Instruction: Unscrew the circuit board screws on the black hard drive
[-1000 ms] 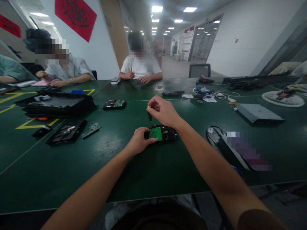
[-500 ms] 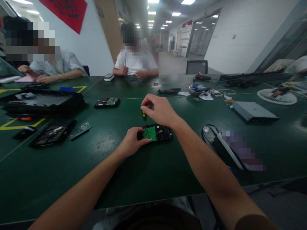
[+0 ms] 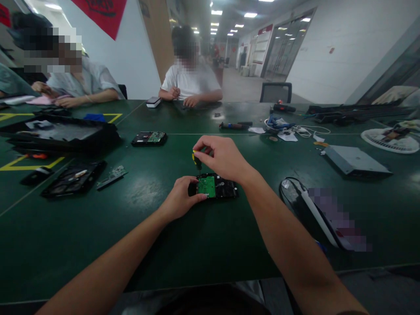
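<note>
A black hard drive (image 3: 226, 189) with a green circuit board lies flat on the green table (image 3: 210, 249) in front of me. My left hand (image 3: 183, 197) grips its left end, thumb on the near edge and fingers on the far side. Above the board, my right hand (image 3: 219, 157) pinches the handle of a yellow and black screwdriver (image 3: 197, 162). The screwdriver points down, slightly tilted, with its shaft at the far left edge of the board. Whether the tip sits in a screw is too small to tell.
Another hard drive (image 3: 149, 138) lies farther back. To the left are a black tray (image 3: 62, 135), an open black casing (image 3: 74, 179) and a small circuit board (image 3: 113, 177). Rightward are a grey metal box (image 3: 357, 160) and a strapped pouch (image 3: 337, 218). Two people sit across the table.
The view has shifted slightly, so the scene sits a little farther right. The screwdriver handle leans more than before, and my right hand has turned a little. My left hand keeps its grip.
</note>
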The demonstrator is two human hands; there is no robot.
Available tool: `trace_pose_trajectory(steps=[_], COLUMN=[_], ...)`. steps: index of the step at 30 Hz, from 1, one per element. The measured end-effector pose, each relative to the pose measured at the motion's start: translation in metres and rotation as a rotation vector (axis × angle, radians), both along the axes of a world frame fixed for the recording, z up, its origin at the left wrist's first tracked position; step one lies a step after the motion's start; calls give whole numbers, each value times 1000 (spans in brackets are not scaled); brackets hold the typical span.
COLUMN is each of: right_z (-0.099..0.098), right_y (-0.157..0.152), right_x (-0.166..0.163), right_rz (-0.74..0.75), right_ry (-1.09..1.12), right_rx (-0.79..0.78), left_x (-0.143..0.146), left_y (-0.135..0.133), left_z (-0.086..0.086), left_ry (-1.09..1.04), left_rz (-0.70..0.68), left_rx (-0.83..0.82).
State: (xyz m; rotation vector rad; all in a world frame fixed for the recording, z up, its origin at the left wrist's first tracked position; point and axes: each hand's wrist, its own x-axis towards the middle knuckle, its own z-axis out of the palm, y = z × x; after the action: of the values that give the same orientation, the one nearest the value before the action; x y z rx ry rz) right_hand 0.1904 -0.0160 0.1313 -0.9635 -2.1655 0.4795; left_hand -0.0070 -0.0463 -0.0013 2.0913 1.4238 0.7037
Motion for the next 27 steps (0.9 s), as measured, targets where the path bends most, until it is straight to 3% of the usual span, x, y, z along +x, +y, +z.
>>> trace_pose_trajectory(steps=[11,19,27], right_z=[-8,3,1], right_y=[9,8,8], right_x=[2,10,11], right_rz=[-62,-134,-127], right_ry=[16,-107,-53], right_rx=[14,67,-7], left_x=[-1,-1,1], left_y=[-1,-1,-2], left_z=[-3,-4,3], left_ry=[-17,-66,-80], left_rz=[-26,-26,-9], left_rx=[12,47,10])
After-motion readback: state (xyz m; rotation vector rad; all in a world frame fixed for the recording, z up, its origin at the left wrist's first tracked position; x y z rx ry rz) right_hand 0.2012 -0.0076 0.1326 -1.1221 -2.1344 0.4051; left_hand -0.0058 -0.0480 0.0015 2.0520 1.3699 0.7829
